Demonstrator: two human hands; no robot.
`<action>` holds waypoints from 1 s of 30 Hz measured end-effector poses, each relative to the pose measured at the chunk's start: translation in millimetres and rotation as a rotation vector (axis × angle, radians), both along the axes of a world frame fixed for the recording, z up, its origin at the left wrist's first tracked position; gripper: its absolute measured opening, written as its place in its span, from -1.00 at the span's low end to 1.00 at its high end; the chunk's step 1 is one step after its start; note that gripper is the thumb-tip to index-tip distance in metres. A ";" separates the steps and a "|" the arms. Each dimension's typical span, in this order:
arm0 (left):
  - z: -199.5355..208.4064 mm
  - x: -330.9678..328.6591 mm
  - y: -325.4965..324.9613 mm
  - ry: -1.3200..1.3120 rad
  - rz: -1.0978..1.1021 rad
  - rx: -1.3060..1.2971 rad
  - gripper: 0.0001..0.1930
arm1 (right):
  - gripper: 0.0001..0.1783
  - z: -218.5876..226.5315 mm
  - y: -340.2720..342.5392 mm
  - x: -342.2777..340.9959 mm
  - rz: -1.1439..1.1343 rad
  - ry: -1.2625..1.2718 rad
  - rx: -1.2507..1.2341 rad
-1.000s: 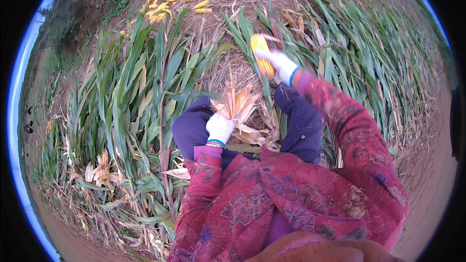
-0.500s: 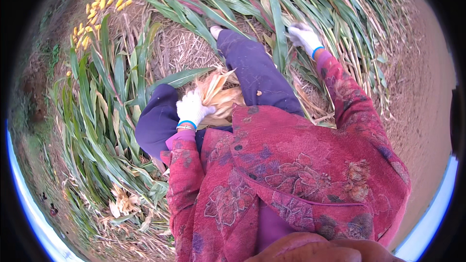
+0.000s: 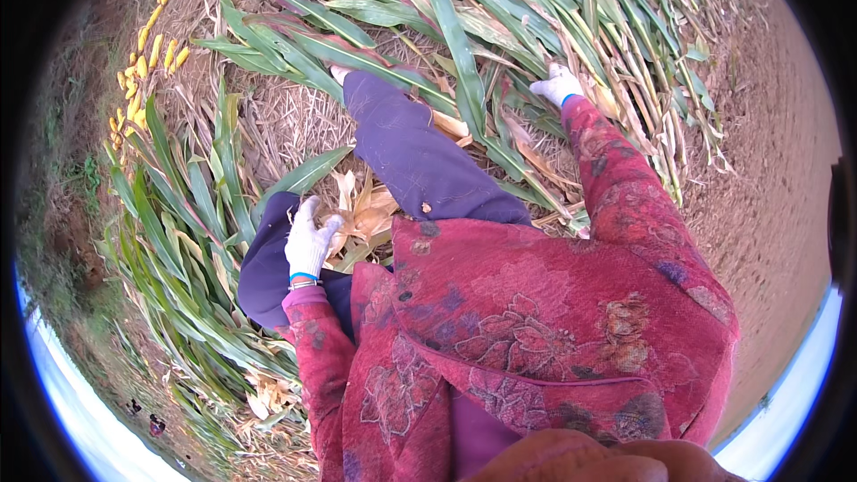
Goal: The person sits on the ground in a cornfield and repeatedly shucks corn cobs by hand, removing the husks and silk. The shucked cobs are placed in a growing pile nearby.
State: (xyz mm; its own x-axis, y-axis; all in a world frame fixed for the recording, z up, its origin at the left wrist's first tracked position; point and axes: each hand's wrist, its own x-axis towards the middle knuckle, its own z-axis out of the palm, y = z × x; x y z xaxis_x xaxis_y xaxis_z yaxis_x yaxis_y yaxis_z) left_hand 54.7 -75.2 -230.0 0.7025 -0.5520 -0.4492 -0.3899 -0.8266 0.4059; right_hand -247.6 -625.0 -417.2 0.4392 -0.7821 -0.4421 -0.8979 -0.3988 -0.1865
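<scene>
My left hand (image 3: 310, 243), in a white knit glove, is beside my left knee with thumb and fingers apart and nothing held. Loose pale corn husks (image 3: 368, 212) lie just right of it, between my legs. Farther off to the right, my gloved right hand (image 3: 557, 86) reaches into a heap of cut corn stalks (image 3: 616, 62). Its fingers look bent in among the leaves, and what they grip is hidden. A dry, pale husk (image 3: 607, 101) shows right beside that hand.
Husked yellow corn cobs (image 3: 134, 80) lie in a loose pile at the far left. More green corn stalks (image 3: 192, 259) are spread along my left side. My bent legs (image 3: 428, 156) lie between the two heaps. Bare brown soil (image 3: 759, 170) stretches along the right.
My left hand has let go of the husks and drawn away, its fingers now spread. The right hand, blurred earlier, is now among the stalks. The view has shifted slightly.
</scene>
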 end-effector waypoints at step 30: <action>38.0 -23.1 -182.7 0.184 0.013 -0.654 -0.48 | -0.24 33.6 236.6 -53.9 0.402 -0.400 -0.074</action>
